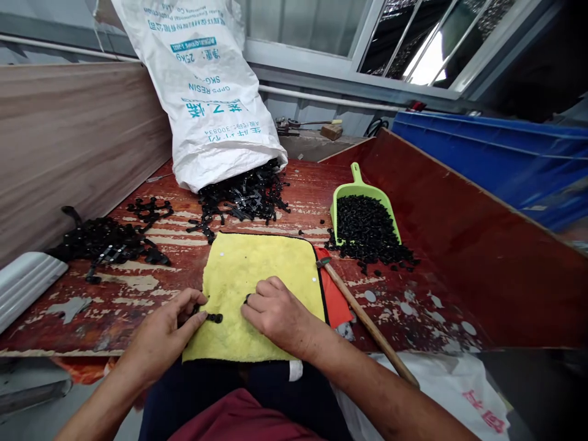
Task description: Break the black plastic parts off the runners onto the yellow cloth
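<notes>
The left hand (169,331) partly hides a small black part (215,318); only one knobbed end shows past the thumb, so its full length is hard to make out. The right hand (278,309) covers most of whatever lies under its curled fingers. A bit of black shows beside the index finger, but I cannot tell whether the hand grips it. The sack (215,92) is cut off at the top, and its mouth hides the back of a heap of black pieces (248,196).

The black part is dark and narrow, with rounded lumps at the visible end. It is pinched between the left thumb and fingers, over the left side of a yellow cloth (261,263).

The cloth has a dark edging on its far and right sides, and its near edge reaches the front of the worn red surface (184,245). A strip of surface runs between the cloth and a tangled black pile (114,239) at left. On the right, a hammer (362,312) slants past the front edge, its head touching the cloth's right edge. Beyond it, a green dustpan (357,177) holds small black bits (367,220), some spilling out. More surface stretches to the reddish board (450,245).
</notes>
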The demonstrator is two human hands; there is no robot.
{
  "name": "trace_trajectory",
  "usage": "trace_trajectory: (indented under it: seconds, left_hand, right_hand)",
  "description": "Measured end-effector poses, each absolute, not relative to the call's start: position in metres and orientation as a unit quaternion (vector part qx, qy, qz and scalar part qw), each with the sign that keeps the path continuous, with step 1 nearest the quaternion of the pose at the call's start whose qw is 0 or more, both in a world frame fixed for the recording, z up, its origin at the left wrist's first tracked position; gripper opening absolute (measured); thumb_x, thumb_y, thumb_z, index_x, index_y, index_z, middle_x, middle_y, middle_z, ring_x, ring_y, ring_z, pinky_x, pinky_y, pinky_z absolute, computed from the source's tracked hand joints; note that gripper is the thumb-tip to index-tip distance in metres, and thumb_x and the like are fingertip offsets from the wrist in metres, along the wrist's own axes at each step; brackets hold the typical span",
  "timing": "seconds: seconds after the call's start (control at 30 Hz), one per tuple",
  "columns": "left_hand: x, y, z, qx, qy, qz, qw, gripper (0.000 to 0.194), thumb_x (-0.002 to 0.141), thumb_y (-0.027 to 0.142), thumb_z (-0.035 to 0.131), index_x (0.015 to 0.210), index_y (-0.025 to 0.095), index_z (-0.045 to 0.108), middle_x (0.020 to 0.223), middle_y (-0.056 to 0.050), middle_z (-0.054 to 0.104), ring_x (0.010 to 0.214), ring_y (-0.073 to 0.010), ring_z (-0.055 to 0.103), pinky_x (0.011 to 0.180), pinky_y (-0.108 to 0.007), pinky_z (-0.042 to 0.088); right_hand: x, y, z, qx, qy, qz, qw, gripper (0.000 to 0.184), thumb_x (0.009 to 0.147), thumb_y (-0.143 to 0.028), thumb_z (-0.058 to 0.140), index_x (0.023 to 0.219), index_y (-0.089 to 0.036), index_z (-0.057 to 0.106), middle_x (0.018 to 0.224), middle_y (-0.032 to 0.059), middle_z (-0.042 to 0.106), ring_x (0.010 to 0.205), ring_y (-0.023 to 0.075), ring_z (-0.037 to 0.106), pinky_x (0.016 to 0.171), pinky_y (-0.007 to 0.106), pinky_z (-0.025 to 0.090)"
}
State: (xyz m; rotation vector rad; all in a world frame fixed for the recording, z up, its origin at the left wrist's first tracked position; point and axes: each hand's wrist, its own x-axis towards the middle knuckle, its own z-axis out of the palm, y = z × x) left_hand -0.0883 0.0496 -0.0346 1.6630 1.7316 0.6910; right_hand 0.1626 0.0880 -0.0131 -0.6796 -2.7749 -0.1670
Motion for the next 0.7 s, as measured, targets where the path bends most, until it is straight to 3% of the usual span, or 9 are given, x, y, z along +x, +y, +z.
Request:
trace_trajectory:
  seconds: [0.07, 0.17, 0.23, 0.33, 0.43, 0.57, 0.63, 0.7]
  left_hand:
    - [-0.091, 0.05, -0.031, 0.641, 0.643, 0.257, 0.331, 0.03, 0.084, 0.044, 0.059, 0.107, 0.024, 0.057, 0.071, 0.003, 0.065, 0.068, -0.019, 0.063, 0.063, -0.028, 0.048]
    - [-0.094, 0.048, -0.027, 0.631, 0.647, 0.266, 0.334, 0.035, 0.086, 0.043, 0.057, 0.114, 0.023, 0.053, 0.081, 0.0, 0.071, 0.077, -0.0213, 0.067, 0.068, -0.029, 0.051]
    - [-0.097, 0.046, -0.025, 0.625, 0.658, 0.266, 0.325, 0.037, 0.086, 0.047, 0.058, 0.113, 0.023, 0.056, 0.093, -0.004, 0.074, 0.089, -0.0243, 0.069, 0.076, -0.032, 0.053]
    - [-0.102, 0.041, -0.025, 0.604, 0.684, 0.276, 0.301, 0.043, 0.085, 0.058, 0.055, 0.108, 0.022, 0.065, 0.116, -0.009, 0.073, 0.112, -0.0307, 0.064, 0.094, -0.039, 0.05]
    - [-0.106, 0.036, -0.025, 0.588, 0.675, 0.305, 0.325, 0.045, 0.089, 0.058, 0.048, 0.106, 0.024, 0.07, 0.119, -0.007, 0.073, 0.117, -0.0297, 0.062, 0.105, -0.038, 0.045]
    - [-0.105, 0.032, -0.018, 0.568, 0.649, 0.292, 0.413, 0.041, 0.09, 0.054, 0.054, 0.115, 0.025, 0.068, 0.115, -0.006, 0.073, 0.108, -0.0269, 0.067, 0.085, -0.029, 0.057]
    - [-0.103, 0.03, -0.009, 0.557, 0.655, 0.296, 0.416, 0.041, 0.089, 0.053, 0.055, 0.12, 0.027, 0.065, 0.114, -0.005, 0.073, 0.108, -0.0269, 0.066, 0.078, -0.027, 0.057]
    - [-0.101, 0.029, 0.0, 0.566, 0.655, 0.294, 0.405, 0.036, 0.087, 0.052, 0.057, 0.111, 0.028, 0.068, 0.098, -0.002, 0.074, 0.098, -0.0255, 0.067, 0.072, -0.025, 0.057]
  right_hand:
    - [0.163, 0.091, -0.012, -0.234, -0.961, -0.062, 0.135, 0.016, 0.096, -0.017, 0.059, 0.08, -0.017, 0.061, 0.074, 0.0022, 0.057, 0.078, 0.0191, 0.044, 0.074, 0.036, 0.031]
    - [0.165, 0.087, -0.01, -0.238, -0.956, -0.058, 0.159, 0.011, 0.099, -0.019, 0.054, 0.094, -0.018, 0.063, 0.081, 0.0032, 0.06, 0.08, 0.0199, 0.045, 0.075, 0.037, 0.031]
    - [0.164, 0.084, -0.01, -0.209, -0.962, -0.054, 0.167, 0.013, 0.1, -0.018, 0.051, 0.096, -0.018, 0.064, 0.082, 0.0028, 0.06, 0.08, 0.0193, 0.046, 0.077, 0.037, 0.031]
    - [0.16, 0.081, -0.014, -0.18, -0.97, -0.049, 0.158, 0.021, 0.099, -0.013, 0.051, 0.082, -0.017, 0.062, 0.073, 0.0015, 0.057, 0.075, 0.018, 0.045, 0.076, 0.035, 0.032]
    - [0.158, 0.082, -0.019, -0.209, -0.965, -0.036, 0.157, 0.018, 0.098, -0.012, 0.05, 0.085, -0.016, 0.063, 0.072, 0.0019, 0.057, 0.074, 0.0189, 0.046, 0.075, 0.035, 0.032]
    - [0.166, 0.085, -0.019, -0.254, -0.945, 0.046, 0.2, 0.023, 0.097, -0.01, 0.047, 0.113, -0.016, 0.063, 0.08, 0.0038, 0.063, 0.08, 0.0192, 0.049, 0.078, 0.035, 0.033]
    - [0.169, 0.084, -0.015, -0.261, -0.935, 0.085, 0.224, 0.025, 0.096, -0.008, 0.046, 0.113, -0.017, 0.063, 0.084, 0.0042, 0.065, 0.083, 0.0184, 0.051, 0.08, 0.035, 0.034]
    - [0.169, 0.081, -0.01, -0.238, -0.942, 0.093, 0.218, 0.022, 0.098, -0.01, 0.046, 0.106, -0.018, 0.065, 0.085, 0.0036, 0.065, 0.083, 0.0182, 0.051, 0.08, 0.035, 0.034]
